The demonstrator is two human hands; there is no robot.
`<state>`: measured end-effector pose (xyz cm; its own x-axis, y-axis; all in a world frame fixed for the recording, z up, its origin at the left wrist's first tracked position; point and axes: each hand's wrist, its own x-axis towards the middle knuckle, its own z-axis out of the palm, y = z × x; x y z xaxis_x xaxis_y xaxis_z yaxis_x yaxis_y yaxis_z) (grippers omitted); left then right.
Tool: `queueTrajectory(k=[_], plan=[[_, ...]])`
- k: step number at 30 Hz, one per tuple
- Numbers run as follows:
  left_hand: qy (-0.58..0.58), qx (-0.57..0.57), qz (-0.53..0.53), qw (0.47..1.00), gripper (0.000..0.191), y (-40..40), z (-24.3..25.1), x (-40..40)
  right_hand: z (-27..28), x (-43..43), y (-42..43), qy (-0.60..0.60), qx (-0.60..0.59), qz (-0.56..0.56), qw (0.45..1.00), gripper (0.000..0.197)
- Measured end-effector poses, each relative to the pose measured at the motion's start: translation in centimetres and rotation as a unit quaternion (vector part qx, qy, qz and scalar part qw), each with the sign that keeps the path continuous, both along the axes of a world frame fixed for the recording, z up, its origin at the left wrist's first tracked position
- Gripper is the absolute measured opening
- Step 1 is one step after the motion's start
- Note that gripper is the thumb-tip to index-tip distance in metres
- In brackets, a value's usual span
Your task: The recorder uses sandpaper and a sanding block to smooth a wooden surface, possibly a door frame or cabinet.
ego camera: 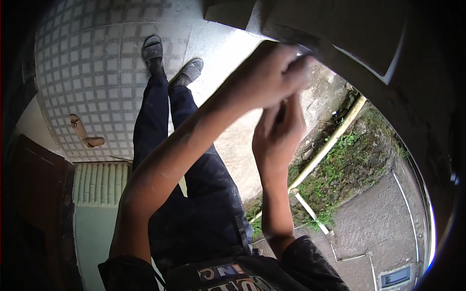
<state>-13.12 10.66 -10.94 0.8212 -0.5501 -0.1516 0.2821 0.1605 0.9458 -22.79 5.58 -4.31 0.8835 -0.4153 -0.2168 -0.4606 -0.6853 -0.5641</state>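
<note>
My left hand (285, 71) reaches across from the left, its fingers curled and blurred beside the edge of a dark panel (349, 25). Whether it grips that edge or a small thing does not show. Just below it in the picture is my right hand (278, 127), raised with bent fingers. The fingertips of the right hand come up close to the left hand and are partly hidden by it. A dark strip between its thumb and fingers could be a small object or only shadow.
Tiled floor (98, 83) lies under my sandalled feet (153, 49). A pair of tan sandals (82, 131) rests at the left, near a pale green ribbed surface (100, 183). At the right, a yellowish pipe (327, 143) crosses mossy ground (346, 160) beside a grey wall (371, 214).
</note>
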Motion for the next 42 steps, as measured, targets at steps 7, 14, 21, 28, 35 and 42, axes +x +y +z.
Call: queueTrajectory(k=[7, 14, 21, 28, 35, 42], plan=[[0.003, 0.004, -0.043, 0.999, 0.029, 0.8, 0.6, -2.3, 1.8, -1.5, 1.6, -0.014, -0.026, -0.035, 0.999, 0.061], [-0.027, -0.021, 0.003, 0.999, 0.033, 0.7, 2.0, -0.6, 3.2, 0.2, 1.7, 0.017, -0.06, -0.033, 0.997, 0.067], [-0.022, -0.045, 0.006, 0.999, 0.033, -0.1, 1.2, -0.5, 3.1, 0.7, 1.6, 0.028, -0.089, -0.036, 0.995, 0.065], [-0.022, -0.022, 0.034, 0.999, 0.032, -0.2, 0.7, -0.4, 1.7, 0.4, 0.6, 0.0, 0.02, -0.041, 0.999, 0.056], [-0.015, -0.009, -0.006, 1.0, 0.034, -0.2, 2.3, -0.2, 3.7, 0.7, 0.5, 0.028, -0.051, -0.034, 0.998, 0.062], [-0.029, -0.05, 0.058, 0.997, 0.041, -1.4, 2.3, -1.4, 3.3, -0.6, 0.1, -0.003, 0.023, -0.091, 0.996, 0.061]])
